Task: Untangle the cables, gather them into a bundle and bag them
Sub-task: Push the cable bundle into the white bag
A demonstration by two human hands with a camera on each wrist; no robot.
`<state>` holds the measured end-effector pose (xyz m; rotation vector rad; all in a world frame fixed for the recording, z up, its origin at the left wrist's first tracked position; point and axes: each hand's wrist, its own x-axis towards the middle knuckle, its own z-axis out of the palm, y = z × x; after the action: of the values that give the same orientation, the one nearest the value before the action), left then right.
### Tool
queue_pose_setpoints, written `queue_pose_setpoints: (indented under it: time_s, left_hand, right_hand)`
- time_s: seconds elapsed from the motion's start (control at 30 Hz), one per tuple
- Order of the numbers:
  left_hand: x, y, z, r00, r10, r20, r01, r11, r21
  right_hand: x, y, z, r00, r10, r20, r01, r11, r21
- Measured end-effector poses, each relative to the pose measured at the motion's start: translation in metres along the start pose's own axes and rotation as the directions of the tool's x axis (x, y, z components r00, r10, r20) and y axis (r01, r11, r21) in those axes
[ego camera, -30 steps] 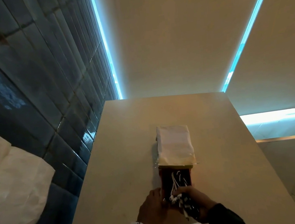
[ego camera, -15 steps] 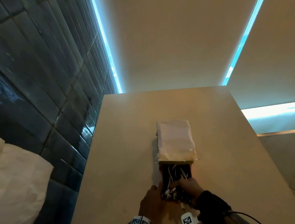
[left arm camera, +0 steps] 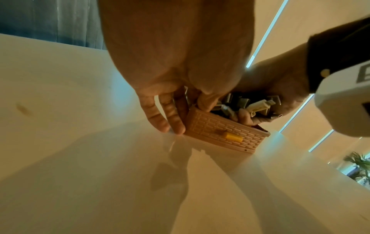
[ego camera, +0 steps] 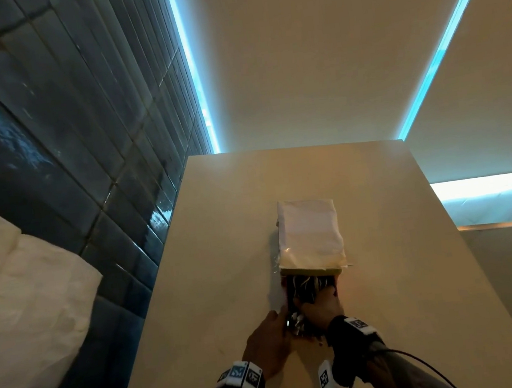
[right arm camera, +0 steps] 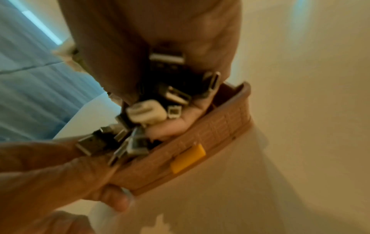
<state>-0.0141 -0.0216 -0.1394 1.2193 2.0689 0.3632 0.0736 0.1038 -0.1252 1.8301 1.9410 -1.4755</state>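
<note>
A bundle of black and white cables [ego camera: 308, 285] lies in a narrow pinkish woven-look basket [left arm camera: 222, 131] with a yellow latch [left arm camera: 233, 137]. My right hand [ego camera: 322, 309] grips the bundle's near end, and its plugs [right arm camera: 148, 112] stick out of the fist. At the basket's near left corner my left hand [ego camera: 268, 340] pinches the rim, thumb on top and fingers [left arm camera: 170, 117] down the side. A white bag [ego camera: 309, 234] covers the basket's far end, its mouth facing me. I cannot tell how much of the cables is inside it.
Everything sits on a pale table [ego camera: 224, 262] that runs away from me. A dark tiled wall [ego camera: 64, 136] lies along its left edge, with crumpled white paper [ego camera: 27, 312] at the far left. A step drops off beyond the right edge.
My right hand has pushed the cable bundle a little farther along the basket toward the bag. The left hand has stayed at the near left corner.
</note>
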Motion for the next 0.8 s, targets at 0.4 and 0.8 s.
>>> queue_pose_setpoints:
  time_s: [0.4, 0.8]
  left_hand:
    - [-0.001, 0.022, -0.025, 0.981, 0.1, -0.169, -0.086, 0.992, 0.087]
    - [0.029, 0.046, -0.018, 0.956, 0.212, -0.203, -0.156, 0.953, 0.261]
  right_hand:
    - [-0.006, 0.015, -0.021, 0.965, -0.244, 0.1, 0.263, 0.92, -0.29]
    - [-0.019, 0.004, -0.052, 0.953, -0.297, 0.058, 0.294, 0.862, -0.413]
